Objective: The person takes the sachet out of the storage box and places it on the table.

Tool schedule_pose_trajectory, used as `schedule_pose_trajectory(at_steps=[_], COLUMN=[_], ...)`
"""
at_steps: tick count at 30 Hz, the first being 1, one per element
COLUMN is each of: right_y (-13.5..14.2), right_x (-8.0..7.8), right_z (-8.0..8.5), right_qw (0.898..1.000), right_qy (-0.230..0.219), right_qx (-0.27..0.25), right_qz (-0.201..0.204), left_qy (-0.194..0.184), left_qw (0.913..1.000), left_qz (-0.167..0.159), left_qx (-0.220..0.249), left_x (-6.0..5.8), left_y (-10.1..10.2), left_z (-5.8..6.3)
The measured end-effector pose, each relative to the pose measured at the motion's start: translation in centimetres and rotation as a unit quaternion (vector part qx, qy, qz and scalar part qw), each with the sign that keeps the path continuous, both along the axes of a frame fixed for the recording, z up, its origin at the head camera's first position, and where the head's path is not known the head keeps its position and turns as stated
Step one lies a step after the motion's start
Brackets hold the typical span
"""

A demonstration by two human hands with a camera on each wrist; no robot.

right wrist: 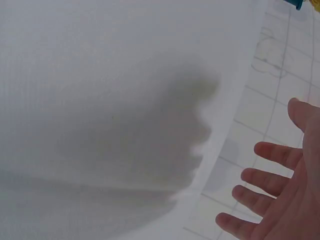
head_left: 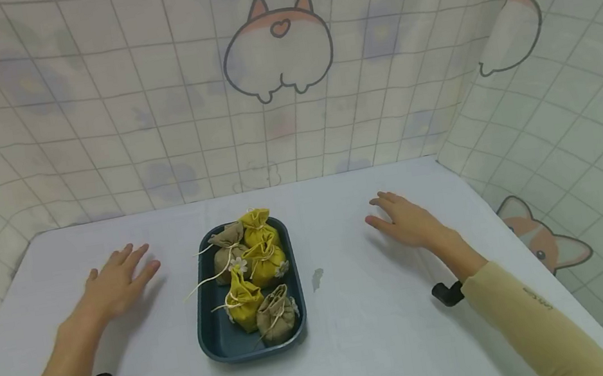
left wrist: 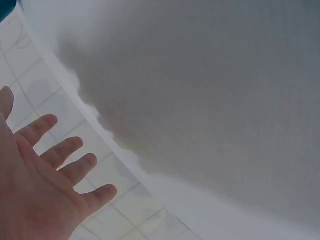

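Note:
A dark blue tray stands on the white table between my two hands. Inside it sit several small drawstring pouches: yellow ones such as the yellow pouch, and brownish ones such as the front brown pouch. Some carry white flowers and pale strings. To the tray's left, my left hand hovers over the table with spread fingers and nothing in it. On the other side, my right hand is likewise spread and holds nothing. Both wrist views show the palms bare.
The white table has a small grey mark right of the tray. Behind and beside it hangs a tile-patterned curtain with cartoon corgis. A black wrist device shows below the right wrist.

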State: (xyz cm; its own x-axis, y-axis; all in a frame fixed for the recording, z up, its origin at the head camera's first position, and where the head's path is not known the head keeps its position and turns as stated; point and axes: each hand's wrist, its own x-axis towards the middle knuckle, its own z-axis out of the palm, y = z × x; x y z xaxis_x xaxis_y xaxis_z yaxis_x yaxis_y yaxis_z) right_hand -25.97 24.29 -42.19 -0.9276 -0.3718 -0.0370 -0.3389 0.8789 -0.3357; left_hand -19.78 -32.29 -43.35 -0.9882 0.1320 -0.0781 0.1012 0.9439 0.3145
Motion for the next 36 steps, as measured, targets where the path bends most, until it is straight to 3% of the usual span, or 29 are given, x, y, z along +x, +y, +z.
schedule_pose_trajectory(at_steps=[6,14,25,29,36], right_y=[-1.5,-3.6,-6.4,-7.3,-8.5], right_x=[0.8,2.1,4.0,4.7,6.1], right_z=[0.0,0.5,1.2,1.3,1.7], right_qw=[0.999,0.995,0.987,0.982,0.972], right_qy=[0.004,0.018,0.033,0.042,0.040], right_qx=[-0.039,-0.084,-0.122,-0.139,-0.170], right_qz=[0.018,0.060,0.101,0.121,0.160], left_qy=[0.028,0.029,-0.020,-0.050,-0.094], left_qw=[0.9993,0.9894,0.9759,0.9615,0.9220], left_qz=[-0.008,-0.020,0.006,0.019,0.036], left_qx=[0.023,0.141,0.217,0.269,0.374], left_x=[0.1,0.8,1.0,1.1,1.2], left_y=[1.4,3.5,6.0,6.5,7.3], left_z=[0.0,0.8,1.6,1.7,1.5])
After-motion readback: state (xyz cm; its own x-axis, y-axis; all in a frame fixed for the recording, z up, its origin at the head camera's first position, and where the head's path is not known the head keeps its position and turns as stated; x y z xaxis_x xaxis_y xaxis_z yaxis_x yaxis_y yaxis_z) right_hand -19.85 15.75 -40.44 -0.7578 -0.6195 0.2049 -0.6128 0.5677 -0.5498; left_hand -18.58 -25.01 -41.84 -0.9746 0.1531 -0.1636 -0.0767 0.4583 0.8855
